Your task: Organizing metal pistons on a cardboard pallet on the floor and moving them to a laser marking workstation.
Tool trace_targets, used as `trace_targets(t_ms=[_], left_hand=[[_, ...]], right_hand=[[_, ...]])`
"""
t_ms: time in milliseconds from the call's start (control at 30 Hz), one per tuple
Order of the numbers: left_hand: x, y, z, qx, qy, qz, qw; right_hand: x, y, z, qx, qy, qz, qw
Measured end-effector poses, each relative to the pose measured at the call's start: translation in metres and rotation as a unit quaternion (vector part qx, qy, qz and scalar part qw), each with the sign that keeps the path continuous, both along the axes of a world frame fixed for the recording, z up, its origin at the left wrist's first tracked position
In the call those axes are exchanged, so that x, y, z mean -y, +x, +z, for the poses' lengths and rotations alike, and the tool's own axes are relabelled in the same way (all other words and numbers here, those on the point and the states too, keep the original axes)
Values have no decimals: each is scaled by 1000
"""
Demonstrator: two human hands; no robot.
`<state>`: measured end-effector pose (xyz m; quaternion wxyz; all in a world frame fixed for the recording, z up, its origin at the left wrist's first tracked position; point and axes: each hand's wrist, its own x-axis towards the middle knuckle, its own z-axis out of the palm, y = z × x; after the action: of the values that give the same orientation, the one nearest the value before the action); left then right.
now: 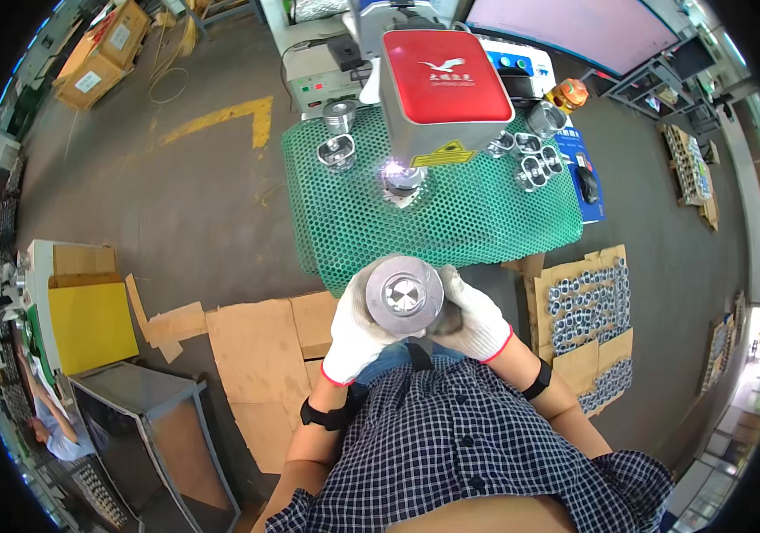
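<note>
A grey metal piston point(405, 295), its round crown turned up, is held in front of my waist between both gloved hands. My left hand point(355, 330) wraps its left side, and my right hand point(476, 318) grips its right side. Just beyond lies a green mesh mat point(433, 233) over the table. On it another piston point(402, 180) stands beneath a red-topped machine head point(447, 75), with a bright glow at its upper edge. Two pistons, one of them a shiny piston point(336, 153), stand left of the head. Several more pistons point(531, 173) are grouped to its right.
A computer mouse point(587, 185) lies on a blue pad at the table's right. Right of me, rows of pistons point(589, 306) sit on cardboard. Flattened cardboard point(256, 382) covers floor at my left, beside a metal-framed cart point(136, 391). A person point(60, 435) is at far left.
</note>
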<state>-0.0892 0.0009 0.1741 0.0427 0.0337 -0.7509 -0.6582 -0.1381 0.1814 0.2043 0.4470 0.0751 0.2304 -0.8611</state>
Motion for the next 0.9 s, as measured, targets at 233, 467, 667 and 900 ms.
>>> trace_targets(t_ms=[233, 467, 667, 900], left_hand=[[11, 17, -32, 45, 44, 59, 996], [34, 56, -66, 296, -168, -37, 940], [25, 80, -99, 287, -39, 78, 954], [5, 73, -97, 300, -72, 103, 946]], right_hand=[[24, -2, -13, 10, 73, 20, 997], [32, -29, -78, -209, 297, 269, 892], [94, -87, -93, -695, 478, 238, 482], [151, -156, -133, -805, 530, 66, 258]])
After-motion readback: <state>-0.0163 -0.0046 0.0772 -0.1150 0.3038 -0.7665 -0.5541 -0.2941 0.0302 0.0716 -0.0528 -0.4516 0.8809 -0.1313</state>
